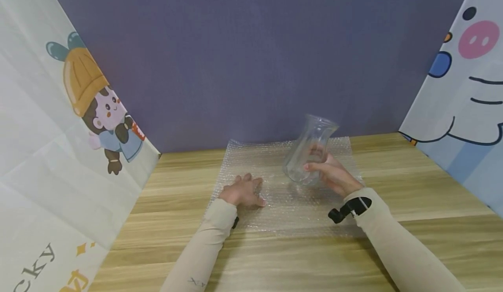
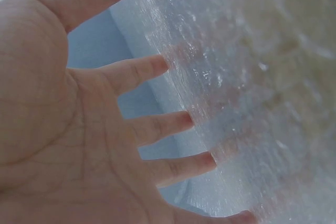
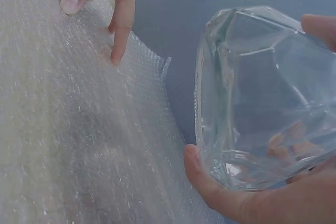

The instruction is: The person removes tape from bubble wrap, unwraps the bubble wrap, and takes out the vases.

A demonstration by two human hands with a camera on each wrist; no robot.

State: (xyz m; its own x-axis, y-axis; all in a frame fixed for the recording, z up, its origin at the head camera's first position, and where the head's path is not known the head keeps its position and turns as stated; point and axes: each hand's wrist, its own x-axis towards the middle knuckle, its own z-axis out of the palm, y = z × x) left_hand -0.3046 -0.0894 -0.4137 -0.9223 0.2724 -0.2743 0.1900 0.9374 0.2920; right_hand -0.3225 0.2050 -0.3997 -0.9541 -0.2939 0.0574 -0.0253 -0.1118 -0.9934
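A clear glass vase (image 1: 304,156) with a flared rim leans to the right above a sheet of bubble wrap (image 1: 275,215). My right hand (image 1: 332,174) grips the vase, thumb on the near side and fingers round the far side. In the right wrist view the thick faceted base of the vase (image 3: 252,103) faces the camera. My left hand (image 1: 244,191) is spread on the left part of the bubble wrap, its fingertips touching the sheet. The left wrist view shows the palm (image 2: 94,129) with straight, parted fingers against the bubble wrap (image 2: 262,77).
The wrap lies flat on a wood-grain table (image 1: 188,183), its far edge by a dark blue-purple panel (image 1: 251,65). Printed white side panels stand at left (image 1: 39,121) and right (image 1: 471,108). A black strap mount (image 1: 349,209) sits on the right wrist.
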